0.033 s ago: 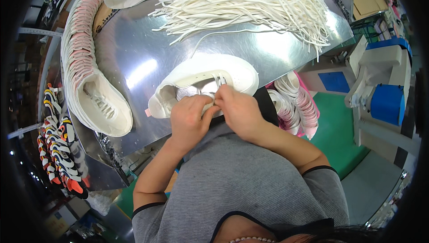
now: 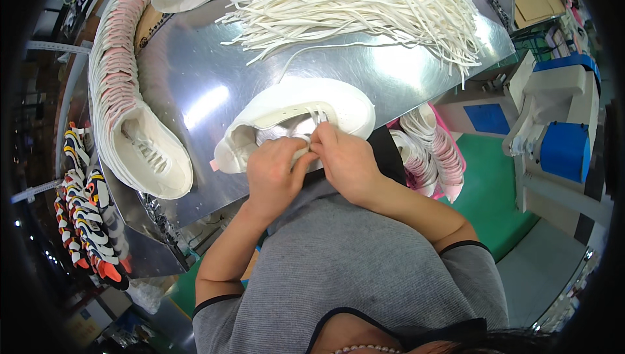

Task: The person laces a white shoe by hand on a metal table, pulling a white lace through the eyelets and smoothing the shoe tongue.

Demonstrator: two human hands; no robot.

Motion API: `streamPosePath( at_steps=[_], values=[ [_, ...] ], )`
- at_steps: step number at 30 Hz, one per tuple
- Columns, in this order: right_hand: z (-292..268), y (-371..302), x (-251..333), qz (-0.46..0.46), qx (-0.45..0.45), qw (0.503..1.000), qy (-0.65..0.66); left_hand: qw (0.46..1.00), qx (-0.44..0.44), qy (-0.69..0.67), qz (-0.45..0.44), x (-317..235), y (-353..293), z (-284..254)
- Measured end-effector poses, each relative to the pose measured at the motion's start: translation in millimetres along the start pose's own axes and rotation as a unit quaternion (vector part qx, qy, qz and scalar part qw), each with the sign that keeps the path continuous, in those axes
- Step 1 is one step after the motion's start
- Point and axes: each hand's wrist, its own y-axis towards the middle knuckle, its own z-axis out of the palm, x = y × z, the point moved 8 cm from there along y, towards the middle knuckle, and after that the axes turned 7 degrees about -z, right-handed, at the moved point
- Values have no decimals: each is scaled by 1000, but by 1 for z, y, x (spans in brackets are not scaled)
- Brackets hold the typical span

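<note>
Left hand [image 2: 275,170] and right hand [image 2: 346,160] pinched the near side of the white shoe upper [image 2: 280,102], exact grip hidden from me, as it lay by the near edge of the bench [image 2: 176,61], presumably for easy reach, with white laces [image 2: 364,9] heaped beyond.

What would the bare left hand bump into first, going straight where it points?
Probably the bare right hand, close ahead at the white round-toed shoe; depth there is unclear.

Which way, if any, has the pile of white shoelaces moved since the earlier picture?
No: the pile of white shoelaces lies in the same place, judged against the right-hand corner of the metal table.
</note>
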Motion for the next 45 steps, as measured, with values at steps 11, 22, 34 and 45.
streamPosePath(
  at_steps=[11,22,34,45],
  values=[
    [-51,8,21,-69,5,996,62,998,-33,48,37,-7,-9,-5],
    [-18,26,12,-106,112,985,-73,985,-89,72,127,-10,-18,-14],
    [-85,54,23,-40,-76,937,337,989,-30,24,142,-10,-15,-14],
    [-15,56,-7,39,28,944,328,982,-13,-117,-149,31,-4,-19]
  ],
)
